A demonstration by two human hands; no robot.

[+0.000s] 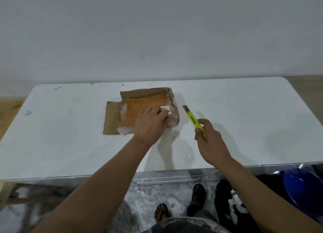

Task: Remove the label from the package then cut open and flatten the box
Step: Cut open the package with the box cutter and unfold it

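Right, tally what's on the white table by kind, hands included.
Cardboard box, partly flattened: 1
Yellow utility knife: 1
Hands: 2, the left hand on the box, the right hand holding the knife
Total: 4

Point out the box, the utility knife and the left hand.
box [138, 108]: head view, orange top face.
utility knife [193, 119]: head view, yellow handle.
left hand [150, 126]: head view, back of hand.

Both forearms bare, no sleeves visible up to frame edge. Left hand [150, 126] and right hand [210, 141] bare: no gloves, rings, watch or wristband seen. Dark patterned garment [181, 225] at waist, blurred. Feet in dark open-toed sandals [198, 194], toes showing
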